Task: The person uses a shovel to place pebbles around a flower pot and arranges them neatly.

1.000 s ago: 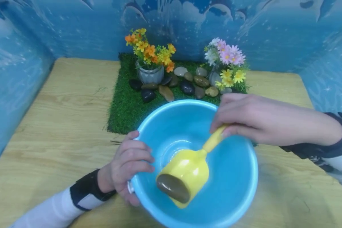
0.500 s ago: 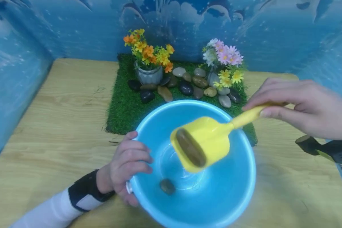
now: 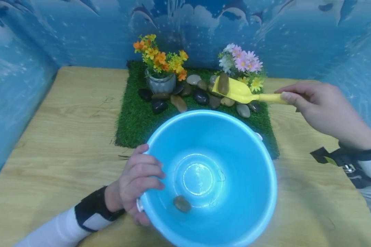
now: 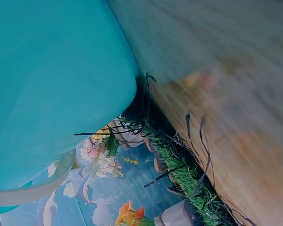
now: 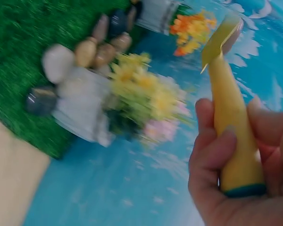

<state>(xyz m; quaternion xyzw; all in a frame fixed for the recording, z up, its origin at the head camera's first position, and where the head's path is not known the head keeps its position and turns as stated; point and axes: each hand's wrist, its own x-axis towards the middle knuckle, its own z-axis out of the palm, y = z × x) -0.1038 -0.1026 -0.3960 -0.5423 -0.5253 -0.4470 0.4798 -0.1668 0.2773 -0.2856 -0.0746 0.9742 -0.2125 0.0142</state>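
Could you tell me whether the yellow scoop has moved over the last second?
Yes. The yellow scoop, held by the right hand, has gone from inside the blue basin up and away to above the pebbles on the grass mat.

We see the right hand [image 5: 245, 174] at the lower right, its fingers [image 5: 211, 153] and thumb curled round the handle of a yellow scoop [image 5: 228, 113], which points up and away. Beyond it the view blurs: a grey pot of yellow and pink flowers [image 5: 144, 101] stands on the green turf mat [image 5: 23, 28] near its edge, with pebbles [image 5: 87, 49] beside it. Farther back are orange flowers [image 5: 191, 28] in another pot.
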